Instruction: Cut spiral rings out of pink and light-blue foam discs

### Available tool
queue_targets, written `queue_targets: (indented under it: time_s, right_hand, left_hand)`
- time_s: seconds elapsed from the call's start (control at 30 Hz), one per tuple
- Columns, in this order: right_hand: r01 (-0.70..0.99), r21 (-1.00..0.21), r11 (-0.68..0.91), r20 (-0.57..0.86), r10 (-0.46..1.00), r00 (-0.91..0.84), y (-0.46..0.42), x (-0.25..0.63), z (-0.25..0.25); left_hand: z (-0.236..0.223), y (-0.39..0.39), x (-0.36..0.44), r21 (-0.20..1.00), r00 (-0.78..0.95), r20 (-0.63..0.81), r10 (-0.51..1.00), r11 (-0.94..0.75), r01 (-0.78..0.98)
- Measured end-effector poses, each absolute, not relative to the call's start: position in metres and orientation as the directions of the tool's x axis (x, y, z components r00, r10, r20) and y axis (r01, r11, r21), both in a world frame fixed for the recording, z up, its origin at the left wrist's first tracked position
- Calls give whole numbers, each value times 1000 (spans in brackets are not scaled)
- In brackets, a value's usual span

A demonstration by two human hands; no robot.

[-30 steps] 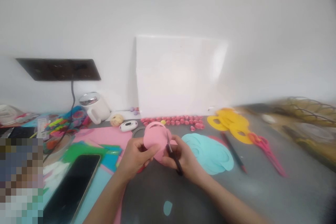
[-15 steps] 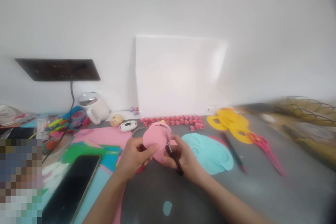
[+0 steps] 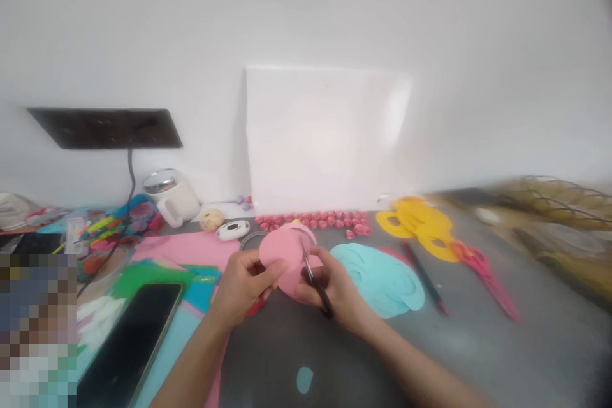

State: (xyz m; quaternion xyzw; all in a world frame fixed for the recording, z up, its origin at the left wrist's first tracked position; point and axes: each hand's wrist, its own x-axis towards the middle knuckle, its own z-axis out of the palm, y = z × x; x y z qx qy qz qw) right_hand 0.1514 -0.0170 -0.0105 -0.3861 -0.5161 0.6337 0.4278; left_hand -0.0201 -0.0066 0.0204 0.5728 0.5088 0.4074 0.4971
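Note:
My left hand [image 3: 243, 285] pinches a round pink paper piece [image 3: 283, 256] and holds it upright above the grey table [image 3: 478, 350]. My right hand [image 3: 335, 288] grips small black-handled scissors [image 3: 313, 280], whose blades point up into the pink piece's right edge. A thin cut strip curls along the top of the pink piece. Just right of my hands lies a pile of light blue paper spirals [image 3: 382, 277].
Yellow paper rings [image 3: 423, 223], red scissors [image 3: 482, 271] and a dark pencil [image 3: 425, 277] lie to the right. Small pink rolled pieces [image 3: 315, 220] line the white board [image 3: 325, 137]. A phone [image 3: 131, 338], coloured sheets [image 3: 186, 252], a white mug [image 3: 172, 196] and a wire basket [image 3: 568, 201] are around.
The pink piece has turned slightly in my left hand and the scissors have moved a little along its edge. Both hands stay in about the same place.

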Motion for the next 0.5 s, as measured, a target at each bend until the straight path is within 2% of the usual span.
queue_targets:
  time_s: [0.3, 0.5]
  right_hand:
    - [-114, -987, -110, -69, 945, -320, -18, 151, -11]
    - [-103, -988, -112, -74, 945, -318, -19, 149, -10]
  left_hand:
    - [16, -2, -21, 993, 211, -73, 975, 52, 103]
    - [11, -3, -20, 983, 186, -89, 979, 56, 175]
